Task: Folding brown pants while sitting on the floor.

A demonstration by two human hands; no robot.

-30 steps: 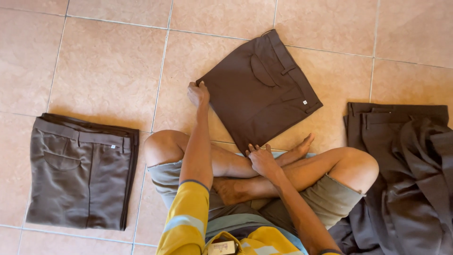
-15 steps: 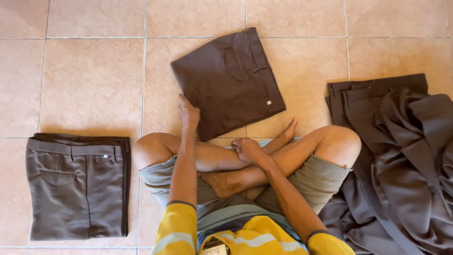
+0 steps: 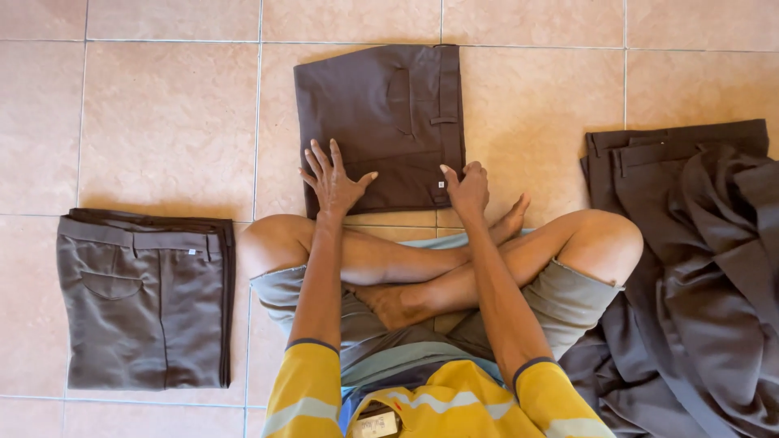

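Observation:
A folded pair of dark brown trousers (image 3: 381, 113) lies square on the tiled floor in front of my crossed legs. My left hand (image 3: 331, 180) rests flat on its near left part, fingers spread. My right hand (image 3: 466, 188) pinches the near right corner of the same trousers. I sit cross-legged in grey shorts and a yellow striped shirt.
A stack of folded grey-brown trousers (image 3: 144, 296) sits on the floor to my left. A loose heap of unfolded dark brown trousers (image 3: 690, 268) lies to my right, touching my right knee. Beige floor tiles (image 3: 162, 113) surround everything.
The folded trousers have turned from a slant to lie square before me. My right hand has moved from my ankle onto their near right corner; my left hand now lies flat on them.

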